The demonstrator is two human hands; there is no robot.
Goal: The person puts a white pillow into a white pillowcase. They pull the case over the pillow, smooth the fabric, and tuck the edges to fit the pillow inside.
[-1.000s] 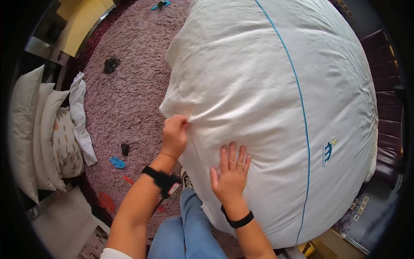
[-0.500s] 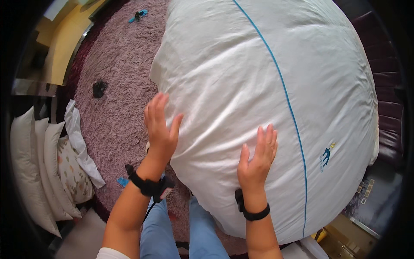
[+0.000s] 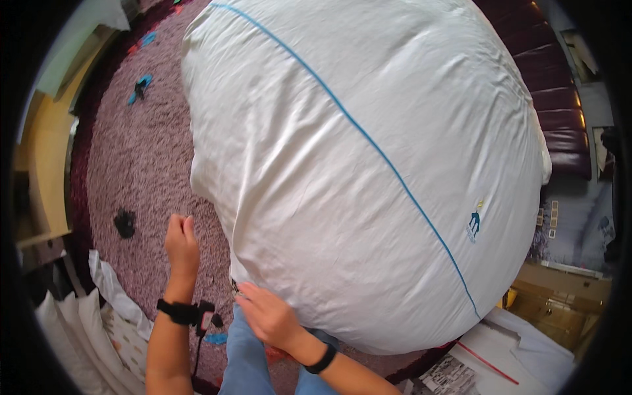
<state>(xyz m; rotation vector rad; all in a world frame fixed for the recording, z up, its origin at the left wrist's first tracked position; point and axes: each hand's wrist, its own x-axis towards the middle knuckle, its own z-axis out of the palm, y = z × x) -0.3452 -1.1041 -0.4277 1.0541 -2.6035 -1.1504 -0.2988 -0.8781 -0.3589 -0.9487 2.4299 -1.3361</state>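
head view: your bare left hand (image 3: 182, 247), curled upright over mauve shaggy carpet (image 3: 141, 168), can't tell if gripping; your bare right hand (image 3: 271, 317), straight-fingered, nothing visible held, by the white blue-piped fabric cover (image 3: 316, 204) spread centre-right. probably best: both palms flat, smooth evenly off its left edge.

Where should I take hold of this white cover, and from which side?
Probably by the left edge of the white cover, coming from the rug side, where your left hand is: a raised fold there should pinch easily, while cloth beyond the blue stripe looks smoother.
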